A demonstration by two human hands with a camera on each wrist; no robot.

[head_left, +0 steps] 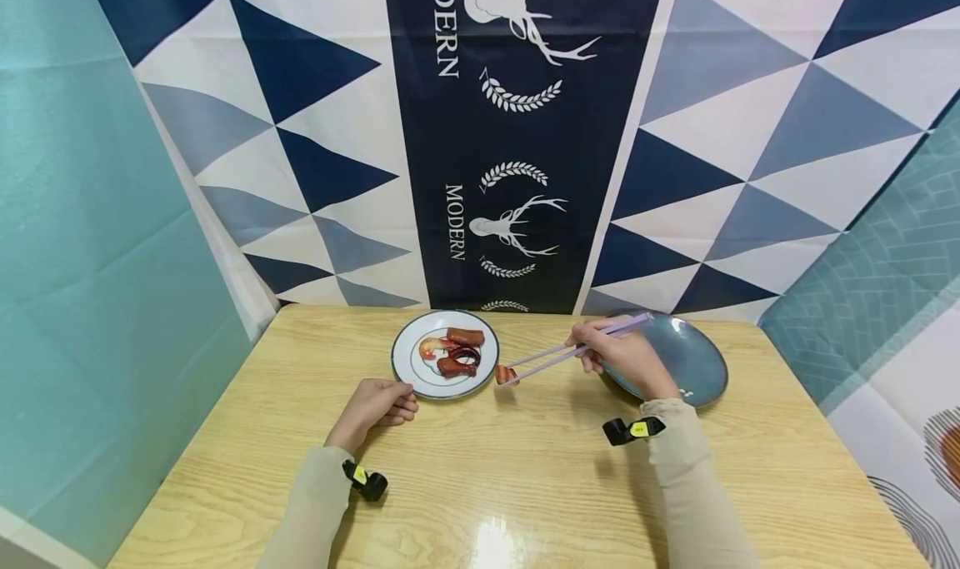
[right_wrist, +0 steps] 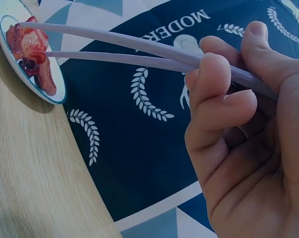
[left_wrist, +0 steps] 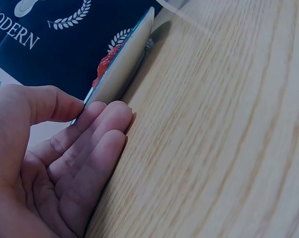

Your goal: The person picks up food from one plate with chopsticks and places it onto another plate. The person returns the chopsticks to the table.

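Observation:
My left hand (head_left: 377, 401) pinches the near-left rim of a small white plate (head_left: 406, 358) with a dark edge, thumb above and fingers below. On that plate lie a brown sausage-like piece (head_left: 467, 336), a drumstick-shaped piece (head_left: 453, 367) and a yellow-red piece (head_left: 429, 348). My right hand (head_left: 618, 354) holds a pair of lilac chopsticks (right_wrist: 115, 39), their tips pointing left. Between the tips is a small reddish-brown chunk of food (head_left: 506, 375), just right of the white plate and above the table. In the right wrist view the chunk overlaps the plate's food.
A dark blue-grey plate (head_left: 701, 361) stands at the right, partly behind my right hand, with a few small pale marks near its front rim. The wooden table (head_left: 480, 461) meets a patterned cloth wall (head_left: 517, 136) at its back edge.

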